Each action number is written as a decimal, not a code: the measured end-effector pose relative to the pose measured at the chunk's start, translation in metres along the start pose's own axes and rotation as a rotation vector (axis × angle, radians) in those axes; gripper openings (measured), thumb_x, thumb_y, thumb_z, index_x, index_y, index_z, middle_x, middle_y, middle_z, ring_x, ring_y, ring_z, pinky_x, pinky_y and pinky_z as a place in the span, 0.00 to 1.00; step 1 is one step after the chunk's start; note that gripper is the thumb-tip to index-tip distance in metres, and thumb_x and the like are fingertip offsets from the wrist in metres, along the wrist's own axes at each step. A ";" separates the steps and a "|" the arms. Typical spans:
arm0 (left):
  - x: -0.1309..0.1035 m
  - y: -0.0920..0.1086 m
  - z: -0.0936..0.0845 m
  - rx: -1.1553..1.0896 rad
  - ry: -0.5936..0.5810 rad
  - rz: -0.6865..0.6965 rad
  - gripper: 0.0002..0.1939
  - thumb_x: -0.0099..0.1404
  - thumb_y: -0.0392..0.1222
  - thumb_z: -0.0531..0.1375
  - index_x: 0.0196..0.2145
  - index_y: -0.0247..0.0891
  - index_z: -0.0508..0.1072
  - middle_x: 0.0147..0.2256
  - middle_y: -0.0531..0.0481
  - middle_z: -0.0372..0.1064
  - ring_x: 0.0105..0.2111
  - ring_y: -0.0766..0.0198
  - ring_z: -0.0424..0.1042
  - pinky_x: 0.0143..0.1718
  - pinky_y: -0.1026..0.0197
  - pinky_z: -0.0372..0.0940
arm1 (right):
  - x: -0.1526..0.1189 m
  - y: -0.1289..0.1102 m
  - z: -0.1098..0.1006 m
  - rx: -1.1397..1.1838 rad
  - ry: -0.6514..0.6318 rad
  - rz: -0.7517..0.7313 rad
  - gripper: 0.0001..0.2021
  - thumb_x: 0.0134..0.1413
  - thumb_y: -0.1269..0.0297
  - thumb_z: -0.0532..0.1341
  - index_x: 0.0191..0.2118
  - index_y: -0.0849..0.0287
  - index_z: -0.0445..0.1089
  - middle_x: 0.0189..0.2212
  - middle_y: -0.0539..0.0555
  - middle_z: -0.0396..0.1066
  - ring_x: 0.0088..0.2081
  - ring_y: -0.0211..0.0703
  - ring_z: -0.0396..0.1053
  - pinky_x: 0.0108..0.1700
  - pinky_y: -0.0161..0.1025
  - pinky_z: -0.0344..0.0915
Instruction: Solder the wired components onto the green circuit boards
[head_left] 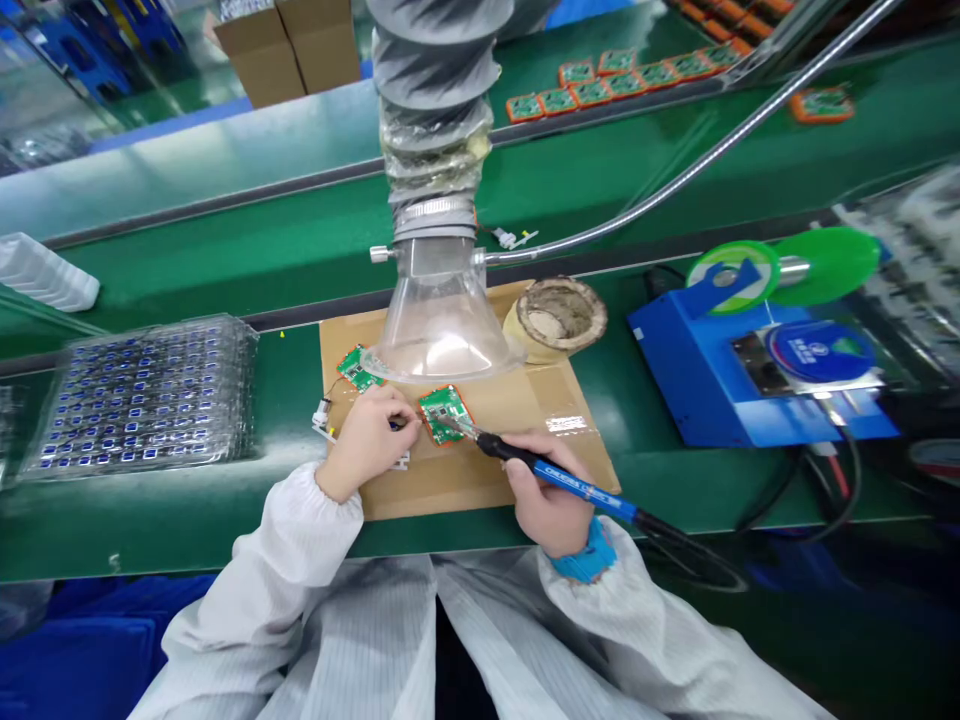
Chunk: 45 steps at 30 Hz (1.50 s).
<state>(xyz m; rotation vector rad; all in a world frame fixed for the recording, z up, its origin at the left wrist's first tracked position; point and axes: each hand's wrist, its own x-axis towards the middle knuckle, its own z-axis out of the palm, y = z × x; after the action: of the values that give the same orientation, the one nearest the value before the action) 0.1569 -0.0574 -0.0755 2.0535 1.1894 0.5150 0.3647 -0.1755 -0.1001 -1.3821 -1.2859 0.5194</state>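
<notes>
My right hand [553, 495] is closed around the blue-and-black handle of a soldering iron [574, 484]. The iron's tip reaches the lower right part of a green circuit board [448, 413] with an orange edge, lying on a cardboard sheet [480, 490]. At the board's left edge, my left hand [375, 435] pinches something small and dark, mostly hidden by the fingers. Behind that hand is a second green board [358, 368], partly under the clear hood [450, 325]. A thin wire runs to a small white connector [322, 414]. Part of a white piece [403, 460] shows below my left fingers.
The hood hangs low on a grey duct [435, 110] just beyond my hands. Right of it stands a round crusted pot [559, 320]. Farther right is a blue solder-wire feeder [697, 370]. Clear trays [146, 395] lie left; several orange-edged boards [622, 82] line the back.
</notes>
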 end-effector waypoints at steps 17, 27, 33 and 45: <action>0.000 -0.003 0.003 -0.010 0.025 0.028 0.10 0.61 0.29 0.63 0.23 0.38 0.74 0.30 0.51 0.72 0.35 0.61 0.69 0.43 0.55 0.62 | 0.000 -0.003 0.007 -0.068 -0.041 -0.111 0.06 0.57 0.70 0.65 0.41 0.54 0.73 0.34 0.51 0.77 0.35 0.42 0.76 0.38 0.38 0.72; 0.000 -0.001 0.003 0.024 0.019 0.010 0.10 0.61 0.29 0.63 0.24 0.38 0.74 0.31 0.50 0.73 0.36 0.60 0.69 0.44 0.54 0.63 | 0.002 -0.002 0.007 -0.058 -0.047 -0.119 0.06 0.58 0.70 0.65 0.40 0.54 0.72 0.33 0.51 0.76 0.34 0.42 0.76 0.37 0.38 0.72; 0.000 0.000 0.002 0.029 0.011 0.009 0.10 0.61 0.29 0.63 0.23 0.38 0.74 0.31 0.50 0.73 0.37 0.59 0.70 0.44 0.54 0.64 | 0.000 -0.001 0.007 -0.046 -0.042 -0.107 0.06 0.57 0.69 0.65 0.40 0.53 0.73 0.33 0.51 0.76 0.35 0.44 0.76 0.37 0.40 0.72; 0.000 -0.001 0.003 0.022 0.011 0.007 0.11 0.60 0.29 0.63 0.23 0.38 0.73 0.30 0.51 0.73 0.36 0.60 0.70 0.44 0.54 0.64 | 0.000 -0.002 0.006 -0.052 -0.064 -0.154 0.08 0.55 0.71 0.65 0.41 0.54 0.73 0.33 0.51 0.77 0.34 0.43 0.77 0.38 0.39 0.73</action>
<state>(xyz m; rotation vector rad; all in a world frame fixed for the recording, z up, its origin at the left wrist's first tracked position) 0.1584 -0.0577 -0.0776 2.0766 1.1995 0.5198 0.3587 -0.1732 -0.0998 -1.3053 -1.4541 0.4304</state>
